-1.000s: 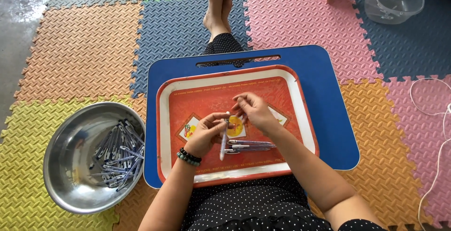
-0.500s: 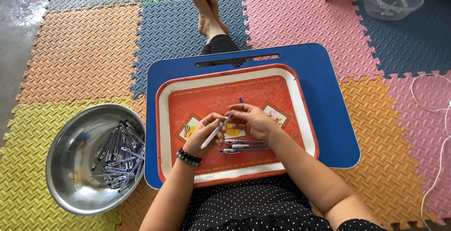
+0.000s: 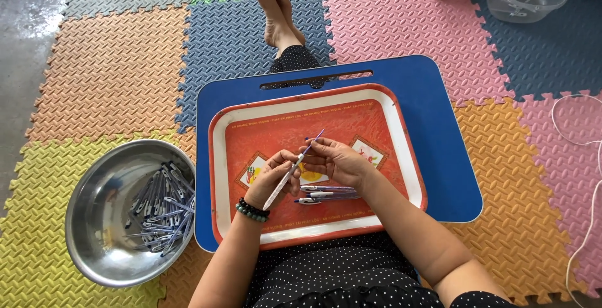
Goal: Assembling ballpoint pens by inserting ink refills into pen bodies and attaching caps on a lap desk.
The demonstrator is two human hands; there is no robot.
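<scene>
Both hands, left hand and right hand, pinch one slanted pen above the orange tray.

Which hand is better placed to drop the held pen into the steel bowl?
Left, probably. The left hand grips the pen along its lower barrel and lies nearer the steel bowl of pens. The right hand only pinches the tip end, farther away.
</scene>
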